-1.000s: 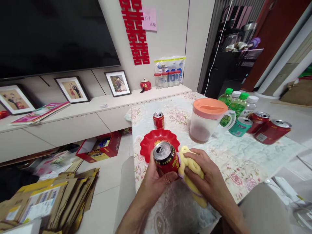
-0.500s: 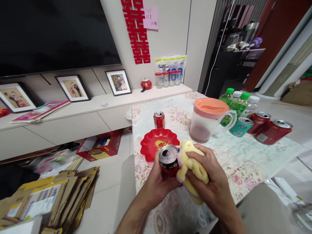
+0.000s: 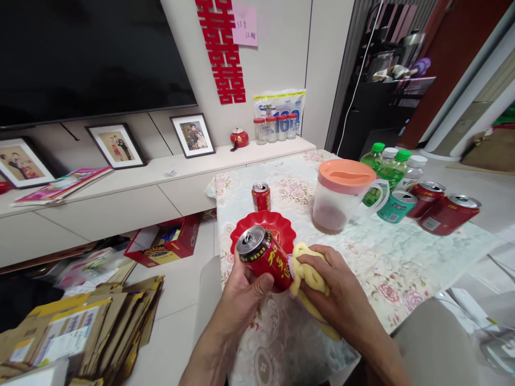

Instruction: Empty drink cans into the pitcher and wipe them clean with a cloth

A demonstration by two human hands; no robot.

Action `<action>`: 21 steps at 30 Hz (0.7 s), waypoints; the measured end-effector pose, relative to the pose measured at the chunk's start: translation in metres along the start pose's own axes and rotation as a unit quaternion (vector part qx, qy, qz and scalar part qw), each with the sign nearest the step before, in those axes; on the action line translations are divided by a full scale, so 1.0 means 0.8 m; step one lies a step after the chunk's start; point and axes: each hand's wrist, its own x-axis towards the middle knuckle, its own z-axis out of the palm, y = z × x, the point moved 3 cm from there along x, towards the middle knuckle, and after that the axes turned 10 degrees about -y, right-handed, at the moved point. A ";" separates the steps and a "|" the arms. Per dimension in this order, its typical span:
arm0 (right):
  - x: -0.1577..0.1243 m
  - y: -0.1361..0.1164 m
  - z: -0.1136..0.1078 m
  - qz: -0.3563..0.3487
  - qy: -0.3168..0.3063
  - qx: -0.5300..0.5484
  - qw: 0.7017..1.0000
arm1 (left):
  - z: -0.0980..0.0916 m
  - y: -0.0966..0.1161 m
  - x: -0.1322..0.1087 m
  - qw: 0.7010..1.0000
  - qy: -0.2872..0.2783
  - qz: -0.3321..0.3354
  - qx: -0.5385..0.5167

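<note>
A red drink can (image 3: 270,264), its top opened, lies tilted to the left in my left hand (image 3: 246,292), whose fingers and thumb wrap its lower side. My right hand (image 3: 328,281) grips a bunched yellow cloth (image 3: 309,271) with a purple edge. The cloth touches the lower right end of the can. Behind the can is a red scalloped plate (image 3: 241,222), partly covered by it. Another red can (image 3: 261,197) stands upright just beyond the plate.
A clear pitcher (image 3: 333,206) with an orange lid stands right of the plate. Farther right are a teal can (image 3: 396,207), red cans (image 3: 449,214) and several bottles (image 3: 393,170). A flowered cloth (image 3: 382,268) covers the table. Flattened cardboard (image 3: 108,321) lies on the floor at left.
The can has tipped from nearly upright to leaning left, so its side lettering shows. The yellow cloth has shifted slightly left, to the can's lower end.
</note>
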 end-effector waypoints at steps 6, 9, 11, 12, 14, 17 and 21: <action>-0.007 -0.013 -0.010 -0.019 0.022 -0.008 1.000 | 0.001 -0.009 -0.003 0.999 -0.004 -0.027 0.042; -0.009 -0.020 -0.015 -0.031 0.041 -0.004 0.999 | 0.004 -0.014 -0.006 0.997 -0.018 -0.039 0.058; -0.010 -0.023 -0.018 -0.034 0.068 0.011 0.997 | 0.007 -0.018 -0.007 0.996 -0.039 -0.062 0.058; -0.010 -0.025 -0.019 -0.034 0.084 0.020 0.996 | 0.009 -0.021 -0.007 0.994 -0.052 -0.079 0.058; -0.010 -0.028 -0.022 -0.032 0.117 0.037 0.992 | 0.013 -0.025 -0.007 0.989 -0.085 -0.109 0.059; -0.010 -0.032 -0.025 -0.039 0.154 0.044 0.986 | 0.018 -0.026 -0.007 0.985 -0.118 -0.114 0.057; -0.006 -0.028 -0.025 -0.058 0.113 0.051 0.991 | 0.013 -0.020 -0.010 0.992 -0.068 -0.097 0.043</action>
